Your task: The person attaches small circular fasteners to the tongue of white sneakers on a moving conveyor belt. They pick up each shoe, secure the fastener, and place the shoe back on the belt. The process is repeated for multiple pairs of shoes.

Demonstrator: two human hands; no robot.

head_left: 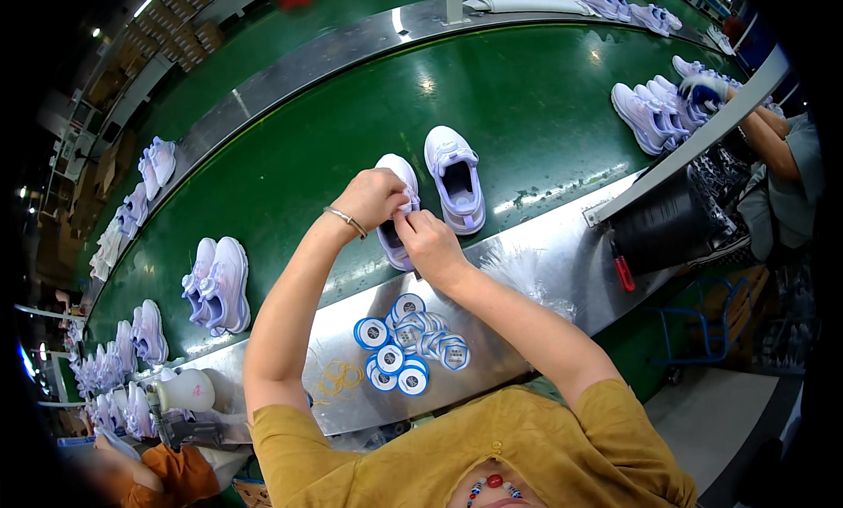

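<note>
On the green conveyor belt [527, 95], shoe pairs all along — a lavender pair [218, 284] to the left, more pairs [654, 113] upper right, where another person's gloved hand [702, 88] works on one. Second shoe [455, 179] stands just right of the one being handled, close beside it. Steel ledge [562, 236] in front carries a cluster of round blue-and-white tags [408, 343], some loose yellow rings [338, 376] and a tuft of clear plastic strands [527, 275]; black bin [663, 223] hangs at right. Nothing blocks the hands.

Both forearms reach up from the lower edge and meet at the near shoe [397, 211], which sits on the belt edge, toe away. Left hand [373, 198], bracelet at wrist, is closed over its collar from the left; right hand [428, 244] pinches at the same spot from below — hands together, touching, both gripped on that shoe. What the fingertips pinch is hidden.

Factory hall, curved steel rails, stacked cartons far left.
</note>
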